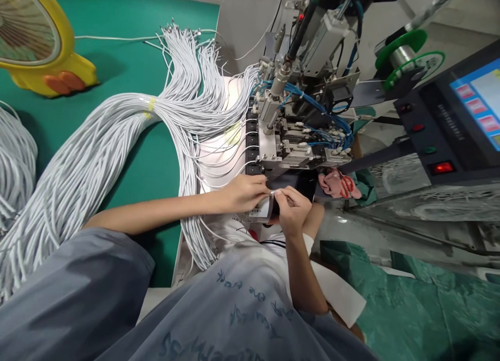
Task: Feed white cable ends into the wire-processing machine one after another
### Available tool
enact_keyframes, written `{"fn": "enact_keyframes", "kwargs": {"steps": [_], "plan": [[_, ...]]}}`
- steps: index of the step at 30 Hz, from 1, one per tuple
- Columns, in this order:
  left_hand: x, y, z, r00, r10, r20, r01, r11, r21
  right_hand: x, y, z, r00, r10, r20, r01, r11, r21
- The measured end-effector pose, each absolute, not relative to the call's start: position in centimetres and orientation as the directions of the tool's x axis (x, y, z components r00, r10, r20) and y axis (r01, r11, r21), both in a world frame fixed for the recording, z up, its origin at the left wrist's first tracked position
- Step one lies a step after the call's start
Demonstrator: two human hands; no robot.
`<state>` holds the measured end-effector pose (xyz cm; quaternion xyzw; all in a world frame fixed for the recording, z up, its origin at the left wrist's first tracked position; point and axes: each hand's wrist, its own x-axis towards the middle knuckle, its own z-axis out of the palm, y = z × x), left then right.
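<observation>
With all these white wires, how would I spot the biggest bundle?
Start at the green table left of the machine and find the yellow fan. Below and to its right, a thick bundle of white cables sweeps from the lower left toward the machine. A yellow band crosses it; no band shows on the bundle at the left edge.

White cables (172, 111), green tabletop (156, 163)

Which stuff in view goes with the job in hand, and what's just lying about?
Looks like the job:
small white piece at the fingertips of the left hand and right hand
white cables, some running to the machine
wire spool
control box

Probably just lying about:
yellow fan
pink cloth
green sheeting
</observation>
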<state>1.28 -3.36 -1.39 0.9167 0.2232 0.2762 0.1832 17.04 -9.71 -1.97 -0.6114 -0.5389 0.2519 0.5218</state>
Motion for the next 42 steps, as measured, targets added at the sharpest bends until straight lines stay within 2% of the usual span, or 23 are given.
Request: {"fn": "enact_keyframes", "kwargs": {"steps": [2, 4, 7, 10, 12, 15, 19, 22, 27, 38, 42], "plan": [[1.5, -3.7, -1.7, 0.718, 0.591, 0.368, 0.307, -0.743, 0.595, 16.8, -9.5, -2.9, 0.342, 0.907, 0.246, 0.353, 0.118, -0.928], [1.5, -3.5, -1.9, 0.751, 0.58, 0.316, 0.307, -0.73, 0.61, 16.9, -9.2, -3.7, 0.347, 0.915, 0.204, 0.313, 0.092, -0.945], [1.2, -2.3, -2.0, 0.822, 0.52, 0.23, 0.388, -0.808, 0.443, 17.8, -8.1, -4.9, 0.304, 0.946, 0.118, 0.26, 0.036, -0.965], [1.0, -1.0, -2.3, 0.833, 0.528, 0.164, 0.473, -0.835, 0.282, 18.9, -6.6, -6.1, 0.263, 0.965, 0.008, 0.217, -0.051, -0.975], [0.9, -0.5, -2.6, 0.828, 0.543, 0.138, 0.497, -0.826, 0.267, 19.1, -5.7, -6.9, 0.232, 0.971, -0.063, 0.168, -0.103, -0.98], [1.0, -0.3, -2.8, 0.821, 0.564, 0.091, 0.515, -0.799, 0.31, 18.9, -5.0, -7.7, 0.178, 0.977, -0.115, 0.068, -0.129, -0.989], [1.0, -0.3, -2.7, 0.813, 0.581, 0.048, 0.524, -0.764, 0.378, 18.4, -4.8, -8.0, 0.141, 0.982, -0.125, -0.015, -0.124, -0.992], [0.9, -0.3, -2.8, 0.815, 0.576, 0.058, 0.517, -0.769, 0.376, 18.5, -4.7, -8.1, 0.114, 0.984, -0.135, -0.03, -0.132, -0.991], [0.7, -0.6, -2.8, 0.823, 0.566, 0.056, 0.531, -0.8, 0.281, 18.7, -4.5, -8.0, 0.079, 0.985, -0.152, -0.012, -0.152, -0.988], [0.9, -0.5, -2.6, 0.863, 0.498, 0.08, 0.486, -0.864, 0.132, 18.7, -4.6, -8.1, 0.076, 0.986, -0.149, 0.034, -0.152, -0.988], [1.1, -0.5, -2.3, 0.874, 0.484, 0.046, 0.478, -0.873, 0.097, 18.4, -4.6, -8.3, 0.077, 0.986, -0.146, 0.039, -0.15, -0.988]]}}
